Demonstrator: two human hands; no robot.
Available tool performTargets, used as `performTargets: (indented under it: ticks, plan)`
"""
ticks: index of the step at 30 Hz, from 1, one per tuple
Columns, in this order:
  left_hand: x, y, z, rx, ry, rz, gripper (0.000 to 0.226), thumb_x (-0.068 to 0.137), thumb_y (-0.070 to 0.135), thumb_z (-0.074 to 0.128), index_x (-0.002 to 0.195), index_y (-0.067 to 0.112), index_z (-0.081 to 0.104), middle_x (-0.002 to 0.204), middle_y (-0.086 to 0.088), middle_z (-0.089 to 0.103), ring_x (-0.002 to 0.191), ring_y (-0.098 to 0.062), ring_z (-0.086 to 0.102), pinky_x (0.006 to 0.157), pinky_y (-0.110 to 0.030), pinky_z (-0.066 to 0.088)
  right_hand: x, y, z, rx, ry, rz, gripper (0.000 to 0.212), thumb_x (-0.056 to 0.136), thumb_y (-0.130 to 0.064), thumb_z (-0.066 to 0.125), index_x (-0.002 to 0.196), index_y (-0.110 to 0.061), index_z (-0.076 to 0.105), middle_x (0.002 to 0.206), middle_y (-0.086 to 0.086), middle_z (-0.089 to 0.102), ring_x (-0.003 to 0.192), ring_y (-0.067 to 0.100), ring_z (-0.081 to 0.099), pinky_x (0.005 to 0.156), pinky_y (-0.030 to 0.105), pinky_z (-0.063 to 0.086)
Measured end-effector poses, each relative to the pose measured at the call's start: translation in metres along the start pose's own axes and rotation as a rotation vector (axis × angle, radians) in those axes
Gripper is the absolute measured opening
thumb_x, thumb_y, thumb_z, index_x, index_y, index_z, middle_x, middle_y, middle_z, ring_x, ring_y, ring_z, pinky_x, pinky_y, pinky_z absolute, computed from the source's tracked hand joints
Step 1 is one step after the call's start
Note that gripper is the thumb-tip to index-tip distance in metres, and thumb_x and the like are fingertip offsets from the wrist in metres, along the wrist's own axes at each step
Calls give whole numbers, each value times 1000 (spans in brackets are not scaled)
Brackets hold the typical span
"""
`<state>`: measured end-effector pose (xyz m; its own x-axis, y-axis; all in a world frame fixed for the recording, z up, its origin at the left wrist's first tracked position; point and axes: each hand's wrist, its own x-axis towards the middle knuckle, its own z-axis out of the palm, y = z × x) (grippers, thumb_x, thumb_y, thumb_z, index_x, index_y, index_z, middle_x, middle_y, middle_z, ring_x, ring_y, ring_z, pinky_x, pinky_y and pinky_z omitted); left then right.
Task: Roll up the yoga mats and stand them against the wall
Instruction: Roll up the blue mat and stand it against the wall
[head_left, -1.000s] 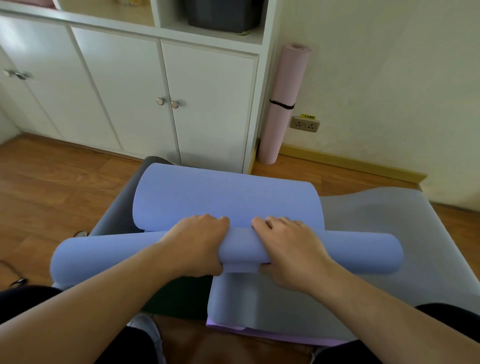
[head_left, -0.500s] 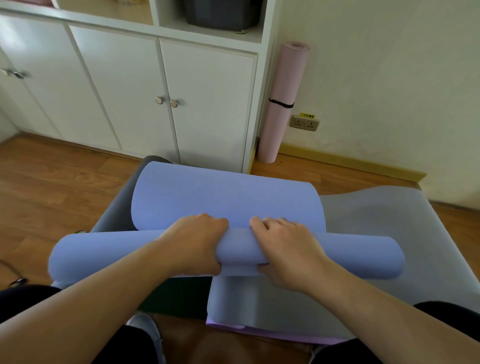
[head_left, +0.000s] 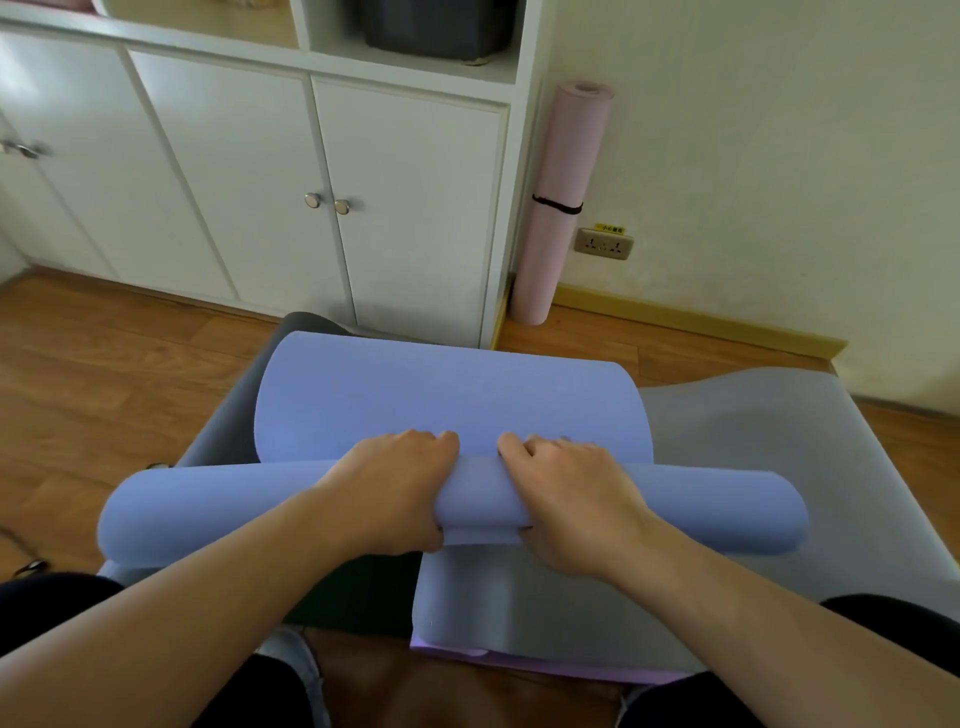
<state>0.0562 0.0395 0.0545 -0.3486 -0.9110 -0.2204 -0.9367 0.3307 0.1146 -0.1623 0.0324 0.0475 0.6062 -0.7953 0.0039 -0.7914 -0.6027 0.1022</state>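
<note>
Fingers (head_left: 415, 441) on our left hand (head_left: 387, 493) are curled over the top of the blue roll (head_left: 208, 512), thumb tucked under its near side; same wrap grip as a second ago. What changed is small: the roll has crept slightly away from us along the blue mat (head_left: 447, 395) and looks a touch fatter. So we're mid-roll and moving slowly, with a good stretch of flat mat left before the cabinet (head_left: 405, 208).

Right hand (head_left: 576, 506) mirrors the left, fingers bunched over the top, just beside the left at the roll's centre. Both ends stick out well past the hands and look even, no visible telescoping.

Blue mat lies on a grey mat (head_left: 753, 457), which also needs rolling. Its far edge curls up off the floor, so it's soft foam that will likely spring open if we let go.

Pink mat (head_left: 558, 208) is already rolled, banded and standing in the corner against the wall (head_left: 779, 156).
</note>
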Motion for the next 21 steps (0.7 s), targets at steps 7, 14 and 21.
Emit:
performTargets:
  ticks: [7, 14, 21]
  plan:
    - [-1, 10, 5, 116, 81, 18, 47, 83, 42, 74, 114, 24, 44, 109, 4, 60, 99, -23, 63, 73, -34, 46, -1, 3, -3, 131, -24, 48, 51, 81, -38, 72, 107, -27, 29, 106, 2, 62, 91, 30, 64, 65, 36, 40]
    - [-1, -3, -6, -9, 7, -4, 55, 74, 54, 77, 113, 30, 46, 103, 9, 60, 90, -17, 61, 74, -34, 52, 0, 2, -2, -13, 28, -19, 57, 72, -36, 79, 117, -22, 47, 100, 3, 64, 86, 31, 66, 62, 36, 36]
    - [0, 6, 0, 80, 31, 19, 48, 80, 46, 78, 113, 26, 48, 109, 5, 59, 95, -19, 62, 82, -38, 56, -2, 3, -8, 122, -25, 35, 52, 81, -41, 72, 115, -27, 34, 109, 0, 62, 88, 27, 60, 66, 36, 38]
